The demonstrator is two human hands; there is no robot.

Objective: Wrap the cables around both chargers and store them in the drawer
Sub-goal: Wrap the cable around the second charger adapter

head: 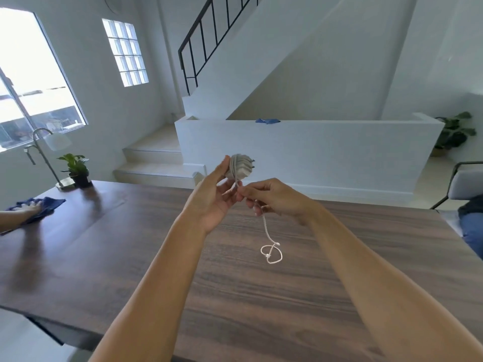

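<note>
One charger held up in left hand, cable wound round it. Right hand pinching one loose cable tail above tabletop.

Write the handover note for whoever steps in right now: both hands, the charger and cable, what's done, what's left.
Left hand: holds the charger up above the wooden table, several turns of cable already around it.
Right hand: pinches the white cable just below the charger.
Loose tail hangs from the right hand and ends in a small loop at the table.
Done: most of this cable is wound.
Left: wind the tail, secure the end. A second charger and the drawer are not in view; both still need handling.
At the left edge, another person's hand rests on a blue cloth.
</note>
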